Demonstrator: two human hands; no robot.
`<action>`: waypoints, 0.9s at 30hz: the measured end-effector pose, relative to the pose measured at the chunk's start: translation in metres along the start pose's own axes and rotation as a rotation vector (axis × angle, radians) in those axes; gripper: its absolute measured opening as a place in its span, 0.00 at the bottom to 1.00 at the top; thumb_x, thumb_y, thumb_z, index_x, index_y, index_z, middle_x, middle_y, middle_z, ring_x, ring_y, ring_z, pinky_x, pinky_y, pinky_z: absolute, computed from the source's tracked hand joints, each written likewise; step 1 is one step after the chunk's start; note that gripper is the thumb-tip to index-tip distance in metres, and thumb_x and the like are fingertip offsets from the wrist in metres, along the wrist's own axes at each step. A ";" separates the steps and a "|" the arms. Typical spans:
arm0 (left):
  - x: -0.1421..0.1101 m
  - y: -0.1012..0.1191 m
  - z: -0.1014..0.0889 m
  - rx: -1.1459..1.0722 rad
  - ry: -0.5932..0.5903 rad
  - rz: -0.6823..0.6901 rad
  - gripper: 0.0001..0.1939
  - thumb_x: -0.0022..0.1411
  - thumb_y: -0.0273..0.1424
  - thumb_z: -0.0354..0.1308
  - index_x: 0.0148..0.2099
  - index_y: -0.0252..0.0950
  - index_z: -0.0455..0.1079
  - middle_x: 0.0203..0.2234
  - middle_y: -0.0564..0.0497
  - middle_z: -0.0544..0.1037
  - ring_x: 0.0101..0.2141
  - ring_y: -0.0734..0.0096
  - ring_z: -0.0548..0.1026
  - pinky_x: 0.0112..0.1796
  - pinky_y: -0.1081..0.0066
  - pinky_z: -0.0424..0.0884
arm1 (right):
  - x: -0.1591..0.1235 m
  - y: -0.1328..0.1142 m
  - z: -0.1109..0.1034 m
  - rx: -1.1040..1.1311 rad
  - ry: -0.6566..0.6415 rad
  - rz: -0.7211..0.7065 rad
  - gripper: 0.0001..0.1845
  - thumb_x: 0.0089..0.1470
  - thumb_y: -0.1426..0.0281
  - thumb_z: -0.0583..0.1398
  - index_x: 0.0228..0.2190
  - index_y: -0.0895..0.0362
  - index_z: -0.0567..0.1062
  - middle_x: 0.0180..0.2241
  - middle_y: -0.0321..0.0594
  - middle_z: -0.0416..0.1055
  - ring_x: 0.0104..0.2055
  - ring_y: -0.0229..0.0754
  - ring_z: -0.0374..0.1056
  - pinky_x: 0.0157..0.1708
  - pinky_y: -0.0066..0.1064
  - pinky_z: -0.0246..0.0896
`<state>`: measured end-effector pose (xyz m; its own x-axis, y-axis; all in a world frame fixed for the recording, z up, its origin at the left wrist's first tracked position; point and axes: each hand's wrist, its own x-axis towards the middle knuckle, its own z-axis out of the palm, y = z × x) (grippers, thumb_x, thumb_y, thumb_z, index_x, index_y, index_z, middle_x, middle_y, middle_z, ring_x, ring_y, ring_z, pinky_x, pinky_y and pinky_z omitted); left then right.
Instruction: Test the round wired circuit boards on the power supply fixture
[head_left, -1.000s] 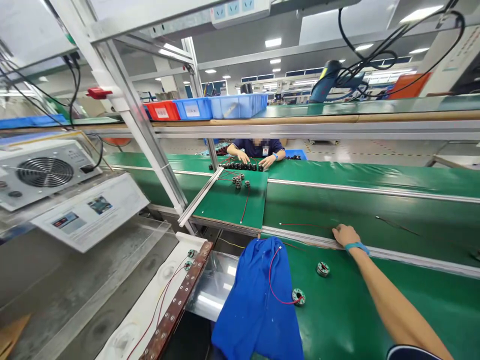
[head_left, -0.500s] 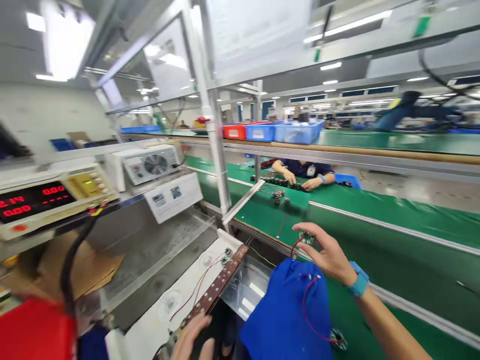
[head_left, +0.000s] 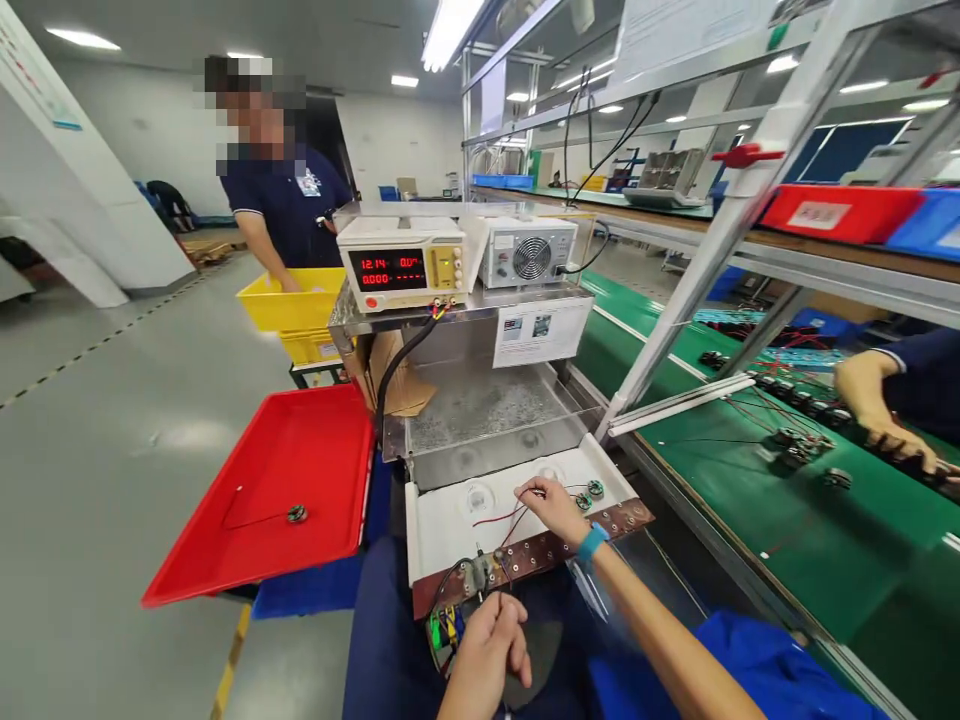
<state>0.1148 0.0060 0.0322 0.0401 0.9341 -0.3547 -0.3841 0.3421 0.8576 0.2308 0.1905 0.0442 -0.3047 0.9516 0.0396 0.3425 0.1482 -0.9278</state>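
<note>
My right hand (head_left: 549, 504), with a blue wristband, reaches over the white fixture tray (head_left: 450, 520) and pinches a thin red wire (head_left: 495, 518). Two small round wound parts (head_left: 589, 494) lie on the tray just right of its fingers. My left hand (head_left: 487, 655) is curled closed below the brown terminal strip (head_left: 547, 553), right beside a small clip with black leads (head_left: 474, 575); what it holds is hidden.
A red tray (head_left: 300, 470) with one small round part stands at my left. A power supply with a red display (head_left: 401, 265) sits behind the fixture. Someone stands by yellow bins (head_left: 289, 300). A co-worker's hands (head_left: 874, 405) work across the green conveyor belt (head_left: 787, 520).
My view has swung left from the green belt to the test fixture. My right hand came off the belt and now pinches a wire over the white tray; my left hand has come into view.
</note>
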 end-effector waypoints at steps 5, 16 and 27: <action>-0.009 0.012 -0.040 -0.161 0.024 -0.136 0.27 0.50 0.56 0.61 0.33 0.37 0.64 0.14 0.60 0.65 0.15 0.77 0.67 0.20 0.76 0.57 | 0.035 0.043 0.057 0.331 -0.231 0.295 0.16 0.50 0.59 0.59 0.35 0.57 0.70 0.22 0.31 0.65 0.21 0.34 0.59 0.22 0.25 0.54; 0.000 0.042 -0.044 -0.163 -0.054 -0.182 0.23 0.55 0.49 0.62 0.35 0.31 0.70 0.26 0.47 0.77 0.21 0.76 0.74 0.21 0.78 0.65 | 0.064 0.050 0.109 -0.771 -0.261 -0.031 0.19 0.50 0.59 0.64 0.40 0.57 0.70 0.43 0.48 0.72 0.42 0.48 0.70 0.40 0.32 0.60; 0.077 0.051 -0.052 0.313 0.189 0.045 0.23 0.52 0.48 0.61 0.40 0.32 0.73 0.20 0.53 0.74 0.23 0.71 0.73 0.28 0.72 0.68 | 0.062 0.053 0.105 -0.836 -0.339 -0.056 0.22 0.52 0.57 0.61 0.44 0.57 0.69 0.43 0.46 0.73 0.43 0.47 0.71 0.37 0.31 0.58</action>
<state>0.0499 0.0901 0.0295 -0.1528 0.9236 -0.3517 -0.0799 0.3432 0.9359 0.1372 0.2297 -0.0417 -0.5403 0.8265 -0.1579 0.8134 0.4649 -0.3497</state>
